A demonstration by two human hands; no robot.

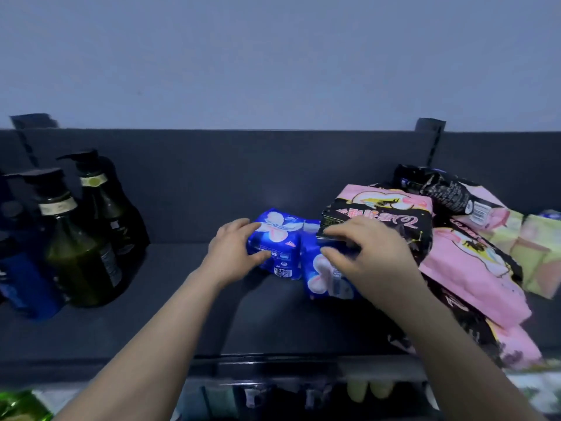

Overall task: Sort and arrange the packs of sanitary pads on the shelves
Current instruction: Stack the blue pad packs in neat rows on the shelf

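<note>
Two blue packs of sanitary pads stand side by side on the dark shelf (182,299). My left hand (233,250) grips the left blue pack (277,238) from its left side, thumb on the front. My right hand (361,253) holds the right blue pack (321,278) at its top, with the fingers curled over the edge. Right of them lies a loose heap of pink packs (473,268) and a black-and-pink pack (379,220), leaning against each other. A black pack (437,189) lies on top at the back, and a yellow-green pack (537,247) sits at the far right.
Dark green pump bottles (79,244) and a blue bottle (21,284) stand at the shelf's left end. The shelf's back panel (243,177) rises behind the packs. Below the front edge, a lower shelf holds small hanging items (303,393).
</note>
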